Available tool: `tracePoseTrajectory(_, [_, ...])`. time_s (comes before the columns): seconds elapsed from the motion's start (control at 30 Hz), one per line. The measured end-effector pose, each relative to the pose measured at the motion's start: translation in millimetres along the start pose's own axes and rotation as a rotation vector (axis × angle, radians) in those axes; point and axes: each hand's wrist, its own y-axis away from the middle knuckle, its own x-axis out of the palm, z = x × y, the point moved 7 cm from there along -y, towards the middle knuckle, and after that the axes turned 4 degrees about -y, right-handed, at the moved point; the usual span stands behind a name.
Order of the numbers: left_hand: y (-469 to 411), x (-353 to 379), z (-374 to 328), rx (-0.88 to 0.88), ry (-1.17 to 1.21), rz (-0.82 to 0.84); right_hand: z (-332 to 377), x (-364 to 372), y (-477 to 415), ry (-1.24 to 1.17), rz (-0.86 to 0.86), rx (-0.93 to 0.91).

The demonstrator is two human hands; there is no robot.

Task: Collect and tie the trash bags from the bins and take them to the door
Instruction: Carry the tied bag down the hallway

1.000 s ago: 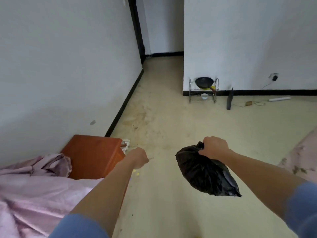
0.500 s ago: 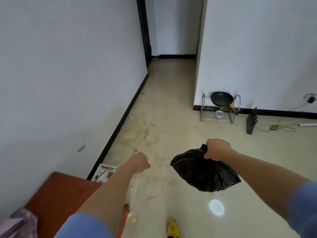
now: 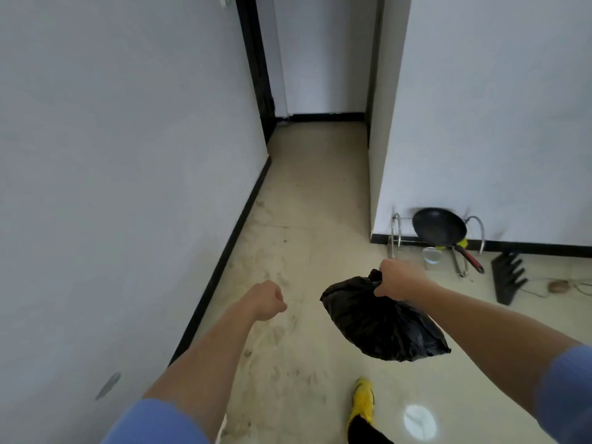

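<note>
Light: soft, even daylight, moderately bright; source not seen | Shadows: faint, diffuse under the trash bag (image 3: 381, 325) | Glare: a round bright spot is reflected on the floor (image 3: 320, 193) near the bottom edge | Distortion: walls are bowed outward by the wide lens | Blur: sleeves (image 3: 567, 389) at the bottom corners are smeared; overall detail is soft

glossy black plastic trash bag (image 3: 384, 325), scuffed floor (image 3: 307, 219)

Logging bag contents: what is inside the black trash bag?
Nothing inside shows. The black trash bag is opaque, bulging and gathered shut at its neck in the right hand; its contents stay hidden.
</note>
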Motion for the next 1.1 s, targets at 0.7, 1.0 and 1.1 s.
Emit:
tracePoseTrajectory(0.7, [-481, -310, 36, -0.097, 0.108, 0.035, 106, -182, -562, 0.078, 0.077, -0.01])
tracePoseTrajectory(1.0, [-684, -477, 3, 0.043, 0.067, -0.003, 134, -290, -759, -0.012, 0.057, 0.062])
tracePoseTrajectory(1.1, [-755, -502, -12, 0.068, 0.08, 0.029, 134, -307, -832, -0.06, 0.084, 0.072])
